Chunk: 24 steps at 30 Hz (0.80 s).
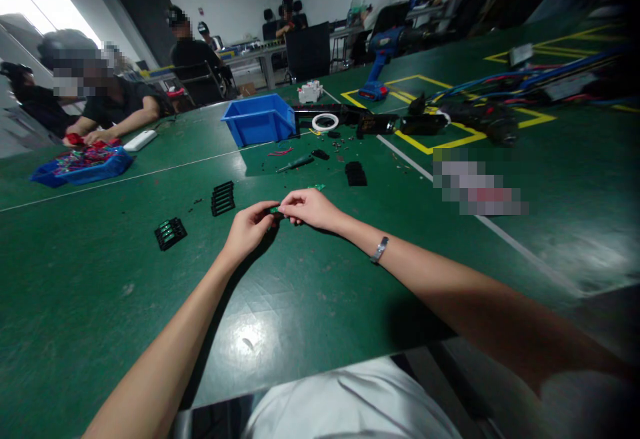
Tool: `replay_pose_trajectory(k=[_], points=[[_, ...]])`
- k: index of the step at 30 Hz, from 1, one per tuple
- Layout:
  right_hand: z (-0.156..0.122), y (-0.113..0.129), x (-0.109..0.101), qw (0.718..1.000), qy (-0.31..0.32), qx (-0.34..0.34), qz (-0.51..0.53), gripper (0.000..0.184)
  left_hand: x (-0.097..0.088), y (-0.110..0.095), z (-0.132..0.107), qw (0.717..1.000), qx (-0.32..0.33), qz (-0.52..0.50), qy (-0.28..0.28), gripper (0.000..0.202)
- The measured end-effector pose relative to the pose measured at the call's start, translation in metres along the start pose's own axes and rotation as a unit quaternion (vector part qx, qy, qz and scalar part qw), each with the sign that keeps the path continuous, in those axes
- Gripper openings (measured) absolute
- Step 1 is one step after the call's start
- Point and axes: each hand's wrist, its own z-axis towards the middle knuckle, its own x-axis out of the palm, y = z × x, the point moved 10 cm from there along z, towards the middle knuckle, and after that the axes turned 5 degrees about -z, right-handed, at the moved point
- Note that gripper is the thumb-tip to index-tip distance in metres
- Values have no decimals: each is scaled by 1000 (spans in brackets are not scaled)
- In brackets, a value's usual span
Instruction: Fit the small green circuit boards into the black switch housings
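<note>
Between my two hands is a small green circuit board (275, 210), held above the green table (320, 279). My left hand (249, 227) pinches its left end, and the fingertips of my right hand (311, 208) close on its right end. Part of the board is hidden by the fingers. Just behind my right hand lies another green board piece (317, 187). A black slotted frame (223, 199) rests left of my hands; farther left, a similar black frame (171, 233) carries several green boards. Another black slotted piece (355, 173) lies beyond my right hand.
Farther back stand a blue bin (260, 120), a screwdriver (296, 163), a white ring (325, 122) and a blue cordless drill (383, 62). Cable bundles (540, 82) lie at the right. Across the table at left, a person (120, 102) handles wires over a blue tray (83, 167).
</note>
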Motion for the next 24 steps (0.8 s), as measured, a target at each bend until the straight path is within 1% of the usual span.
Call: replay_pose_trajectory(k=[8,16,24], points=[[1,-2,0,1000,-1,-1,-2,20,0,3,0,1000,-5,-2,-3,40],[0,1,-1,1000,-3,3,0,18,0,-2,0,1000,-7,-7,0,39],[1,-1,-1,1000,-7,9,1,19,1,-2,-1,1000,-5,-13,2,40]])
